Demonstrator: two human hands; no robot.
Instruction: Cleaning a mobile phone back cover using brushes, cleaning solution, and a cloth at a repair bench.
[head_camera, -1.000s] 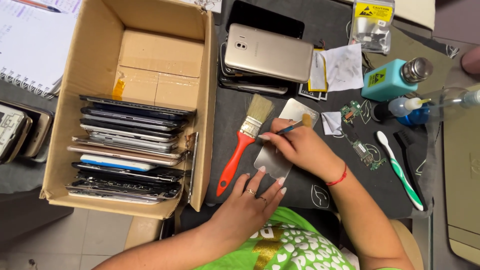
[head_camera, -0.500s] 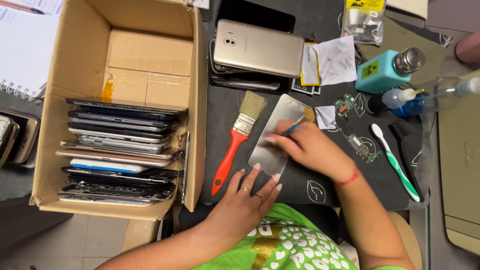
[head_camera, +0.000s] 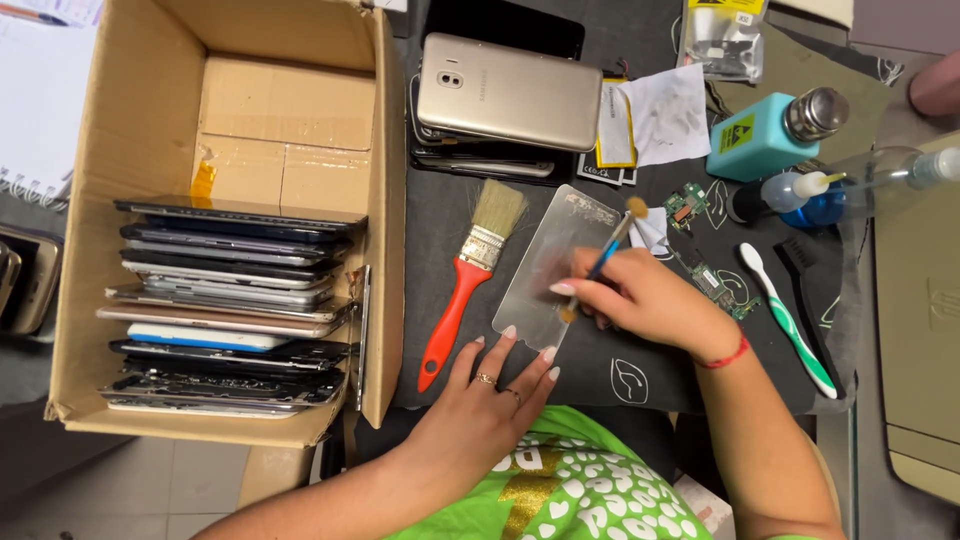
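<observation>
Silver phone back panel (head_camera: 548, 265) lies flat on the dark mat (head_camera: 620, 375) at the centre of the frame, tilted with its upper end toward the right. Left hand (head_camera: 485, 395), fingers spread apart and closed on nothing, presses its fingertips on the panel's lower edge, apparently to keep it from sliding. Right hand (head_camera: 645, 298) is closed around a thin blue-handled brush (head_camera: 610, 250) in a pen-like grip; its round tip (head_camera: 636, 207) points to the upper right, beyond the panel's top corner, while the lower end rests over the panel. A red-handled paintbrush (head_camera: 465, 280) lies just left of the panel, within reach of the left hand. Cardboard box (head_camera: 290, 100), left half of the frame, open at the top: its lower part is packed with phones and phone frames (head_camera: 235, 300) standing on edge in a tight row, its upper part bare. Above the panel a gold phone (head_camera: 508, 92) lies face down on a small stack of other devices. Upper right: a teal pump dispenser with a metal top (head_camera: 770, 135) and a clear squeeze bottle holding blue liquid (head_camera: 800, 198); the level in the teal one cannot be seen. Small green circuit boards (head_camera: 700, 240) and a green-and-white toothbrush (head_camera: 790, 320) lie on the worktop right of the right hand.
</observation>
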